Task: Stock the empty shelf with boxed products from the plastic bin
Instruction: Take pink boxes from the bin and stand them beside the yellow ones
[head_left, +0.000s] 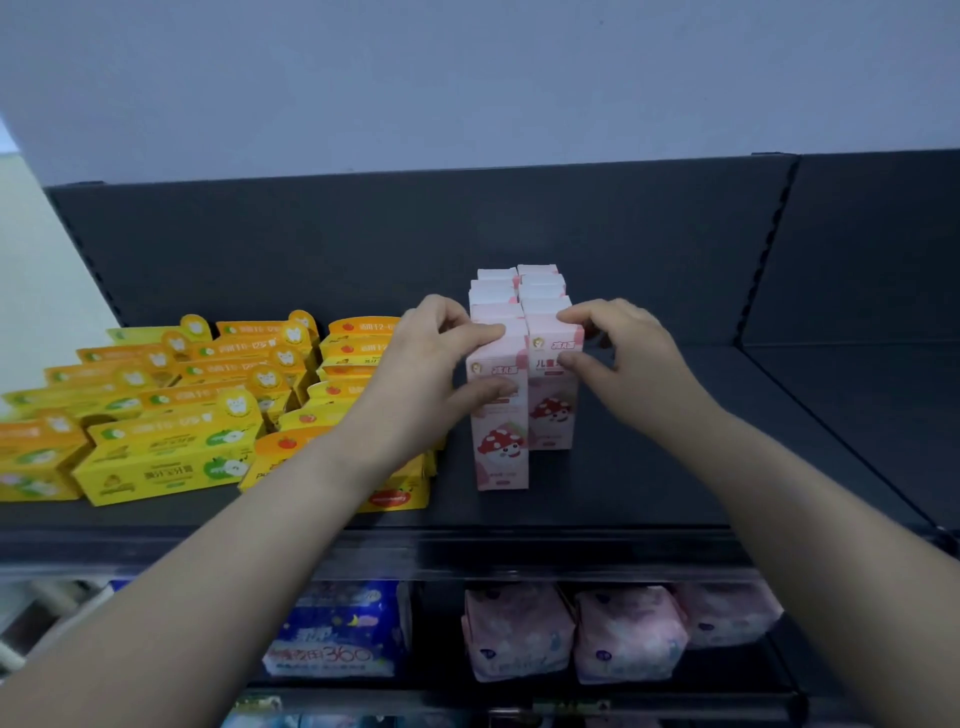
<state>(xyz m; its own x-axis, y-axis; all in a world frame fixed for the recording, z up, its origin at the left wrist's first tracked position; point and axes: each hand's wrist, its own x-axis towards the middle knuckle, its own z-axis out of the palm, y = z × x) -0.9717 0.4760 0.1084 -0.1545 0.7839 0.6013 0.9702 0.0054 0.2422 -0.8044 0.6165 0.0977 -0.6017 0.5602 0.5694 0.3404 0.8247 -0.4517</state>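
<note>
Landmark: front-left pink box (500, 431), standing upright on the dark shelf (649, 467), with a mushroom cartoon on its front face.

Left hand (431, 353): grips the landmark box at its upper end. The fingers are curled over the top edge and the thumb is pressed on the front face.

Right hand (618, 338): grips the front-right pink box (551, 405), which stands touching the landmark's right side and is set slightly further back. The fingers are curled over its top and the thumb is on its front face.

Rear pink boxes (519, 291): upright in two rows directly behind the landmark and its neighbour, packed close together. The exact count cannot be told.

Orange boxes (353, 343): stacked just left of the landmark and partly hidden by the left forearm.

Yellow boxes (166, 452): further left of the landmark, lying in overlapping rows.

Back panel (311, 249): dark, rising behind the landmark's rows.

Lower level, below the landmark: pink soft packs (519, 629) sit directly beneath and to the right, and a blue pack (337, 634) sits beneath and to the left.
</note>
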